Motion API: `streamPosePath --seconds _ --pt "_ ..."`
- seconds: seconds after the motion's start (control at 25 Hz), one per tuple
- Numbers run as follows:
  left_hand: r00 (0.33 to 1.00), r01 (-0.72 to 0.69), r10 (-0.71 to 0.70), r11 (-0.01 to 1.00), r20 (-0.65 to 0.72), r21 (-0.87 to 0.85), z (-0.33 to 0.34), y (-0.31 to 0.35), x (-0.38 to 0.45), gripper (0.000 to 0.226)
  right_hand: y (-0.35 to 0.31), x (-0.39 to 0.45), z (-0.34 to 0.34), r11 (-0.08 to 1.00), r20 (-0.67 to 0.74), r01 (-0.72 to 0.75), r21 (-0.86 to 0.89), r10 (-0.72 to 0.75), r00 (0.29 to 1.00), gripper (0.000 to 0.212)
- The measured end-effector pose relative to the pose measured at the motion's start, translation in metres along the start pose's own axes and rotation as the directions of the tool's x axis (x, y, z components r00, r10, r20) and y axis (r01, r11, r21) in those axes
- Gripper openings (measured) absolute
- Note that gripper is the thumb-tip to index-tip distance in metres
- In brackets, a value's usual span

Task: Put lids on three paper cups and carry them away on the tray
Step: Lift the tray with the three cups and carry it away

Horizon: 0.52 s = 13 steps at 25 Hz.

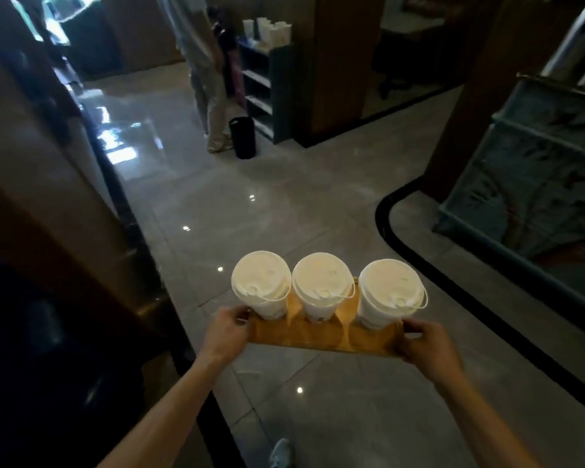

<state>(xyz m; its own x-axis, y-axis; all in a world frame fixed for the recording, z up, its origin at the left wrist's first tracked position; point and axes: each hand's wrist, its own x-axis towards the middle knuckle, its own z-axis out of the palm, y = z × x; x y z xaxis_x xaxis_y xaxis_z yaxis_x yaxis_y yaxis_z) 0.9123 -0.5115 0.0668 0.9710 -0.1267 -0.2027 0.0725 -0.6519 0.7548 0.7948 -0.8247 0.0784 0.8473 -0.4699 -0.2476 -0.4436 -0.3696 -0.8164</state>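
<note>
Three paper cups, each with a white lid on top, standing upright in a row on a wooden tray [321,337]. Left cup [262,287], middle cup [320,288] and right cup [387,292] side by side, left and middle just about touching at the lids, right one a little apart. Tray up in the air over a shiny grey tiled floor [284,214], carried flat out in front.

Left hand [225,329] curled round the tray's left end, thumb on top, fingers tucked under. Right hand [426,342] curled round the tray's right end the same way. Bare arms reaching out from the bottom of the view. Tip of a light shoe [279,452] down by the bottom edge.

Farther off, a person in light trousers [213,96] by a dark shelf unit [267,92] with white paper things on top. Small black bin [242,136] on the floor just beside that shelf. Blue-grey patterned counter [537,170] off to the right, dark wall close on the left.
</note>
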Motion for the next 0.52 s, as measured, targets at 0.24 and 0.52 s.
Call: streamPosePath --seconds 0.24,0.52 --pt "0.968 -0.167 0.145 0.981 0.207 0.094 0.026 0.039 0.065 0.027 0.008 -0.008 -0.020 0.982 -0.182 -0.151 0.115 0.170 0.968 0.043" --pt "0.866 -0.351 0.286 0.932 0.410 0.091 0.081 0.099 0.100 0.031 0.039 -0.018 -0.062 0.932 -0.316 -0.289 0.216 0.347 0.883 0.045"
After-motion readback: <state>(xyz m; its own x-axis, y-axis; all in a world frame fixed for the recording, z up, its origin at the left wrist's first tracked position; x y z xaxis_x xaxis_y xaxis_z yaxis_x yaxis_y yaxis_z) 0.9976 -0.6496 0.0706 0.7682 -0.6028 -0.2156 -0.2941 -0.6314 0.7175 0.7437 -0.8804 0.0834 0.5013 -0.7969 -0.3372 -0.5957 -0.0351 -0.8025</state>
